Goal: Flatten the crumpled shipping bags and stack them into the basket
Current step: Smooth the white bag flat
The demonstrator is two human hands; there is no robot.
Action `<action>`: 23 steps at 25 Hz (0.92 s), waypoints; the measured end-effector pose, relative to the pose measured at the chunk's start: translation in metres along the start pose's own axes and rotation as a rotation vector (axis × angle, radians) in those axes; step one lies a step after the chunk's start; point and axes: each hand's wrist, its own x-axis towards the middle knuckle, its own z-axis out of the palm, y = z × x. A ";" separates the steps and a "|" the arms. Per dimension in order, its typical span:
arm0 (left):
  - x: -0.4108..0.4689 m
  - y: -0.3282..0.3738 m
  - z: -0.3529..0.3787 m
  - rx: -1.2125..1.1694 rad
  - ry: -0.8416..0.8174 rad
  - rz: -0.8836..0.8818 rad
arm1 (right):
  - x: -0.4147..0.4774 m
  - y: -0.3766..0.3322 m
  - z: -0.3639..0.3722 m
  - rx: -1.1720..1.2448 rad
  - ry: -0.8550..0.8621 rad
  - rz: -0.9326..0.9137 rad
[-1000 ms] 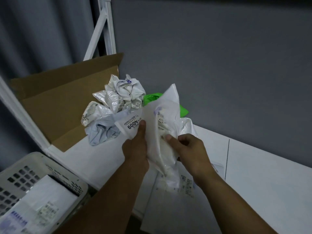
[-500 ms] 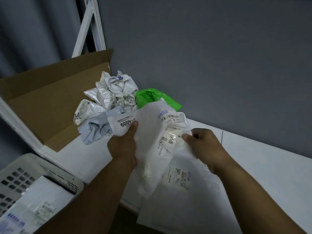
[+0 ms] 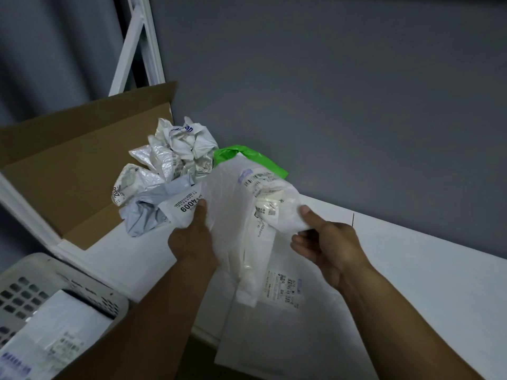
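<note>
I hold a crumpled white shipping bag (image 3: 233, 215) up over the table. My left hand (image 3: 192, 239) pinches its left edge by a label reading 6004. My right hand (image 3: 326, 245) pinches its right edge near the top. The bag hangs between them, partly spread. Behind it lies a heap of crumpled white and grey bags (image 3: 164, 171) with a green bag (image 3: 238, 154) at the back. A white perforated basket (image 3: 68, 283) at lower left holds flattened bags (image 3: 49, 333).
A flat white bag (image 3: 288, 338) with a label lies on the white table (image 3: 411, 283) under my hands, overhanging the front edge. A brown cardboard box (image 3: 68, 165) stands open at the left against a white rack frame (image 3: 137, 45). A grey wall rises behind.
My hands have drawn apart, the right one moving rightward, and the bag has spread wider between them.
</note>
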 end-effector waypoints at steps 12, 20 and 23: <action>-0.022 -0.020 0.009 0.028 -0.178 -0.070 | 0.006 -0.004 -0.006 0.102 0.121 -0.049; -0.023 -0.017 -0.001 0.095 -0.078 0.161 | 0.025 -0.021 -0.049 0.129 0.243 -0.042; -0.024 -0.019 -0.001 0.089 -0.099 0.156 | 0.022 -0.021 -0.047 0.268 0.214 -0.091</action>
